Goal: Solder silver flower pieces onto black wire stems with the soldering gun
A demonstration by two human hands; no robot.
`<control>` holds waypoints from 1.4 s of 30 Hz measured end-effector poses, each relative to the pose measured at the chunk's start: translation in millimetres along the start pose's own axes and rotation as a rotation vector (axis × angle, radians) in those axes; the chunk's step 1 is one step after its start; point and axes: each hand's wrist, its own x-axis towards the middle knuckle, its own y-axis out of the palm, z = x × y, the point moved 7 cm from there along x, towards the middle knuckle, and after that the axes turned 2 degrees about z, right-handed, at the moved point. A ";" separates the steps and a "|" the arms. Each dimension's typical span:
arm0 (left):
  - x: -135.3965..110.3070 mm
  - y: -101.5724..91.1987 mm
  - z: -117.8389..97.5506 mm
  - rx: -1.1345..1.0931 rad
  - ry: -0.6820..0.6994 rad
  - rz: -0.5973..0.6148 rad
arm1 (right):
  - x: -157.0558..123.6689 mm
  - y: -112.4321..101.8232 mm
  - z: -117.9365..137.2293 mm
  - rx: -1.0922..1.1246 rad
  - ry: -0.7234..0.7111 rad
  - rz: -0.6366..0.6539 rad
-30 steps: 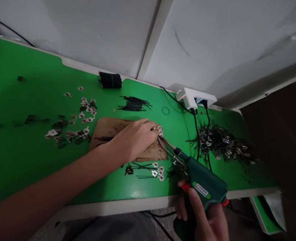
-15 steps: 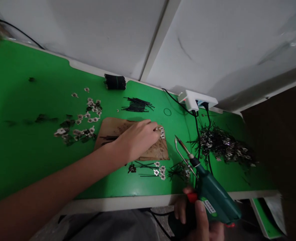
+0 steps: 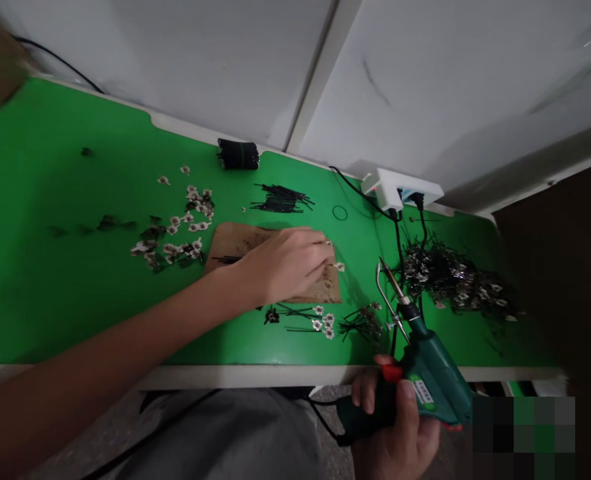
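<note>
My right hand (image 3: 400, 427) is wrapped round the handle of a green soldering gun (image 3: 438, 373), near the table's front edge. Its metal tip points up and left, with a thin curved feed tube beside it. My left hand (image 3: 293, 263) lies over a brown, stained board (image 3: 230, 237), its fingers bent together at the board's right end. What they pinch is hidden. Just right of the fingertips shows a small silvery star-shaped piece (image 3: 339, 267). Short black wires (image 3: 225, 259) stick out from under the left wrist.
Loose star-shaped pieces (image 3: 195, 248) lie left of the board, and black wires (image 3: 281, 199) behind it. Wired pieces (image 3: 328, 323) lie in front. A tangled pile (image 3: 455, 273) sits right, near a white power strip (image 3: 400, 190) with cords.
The view has shifted slightly. My left fingers have moved over the star-shaped pieces at the board's right end, covering most of them. The soldering gun's tip has moved right, away from the board.
</note>
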 end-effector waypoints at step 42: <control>-30.4 -46.8 55.1 -0.078 -0.334 0.130 | 16.2 23.9 6.1 -0.454 0.163 0.123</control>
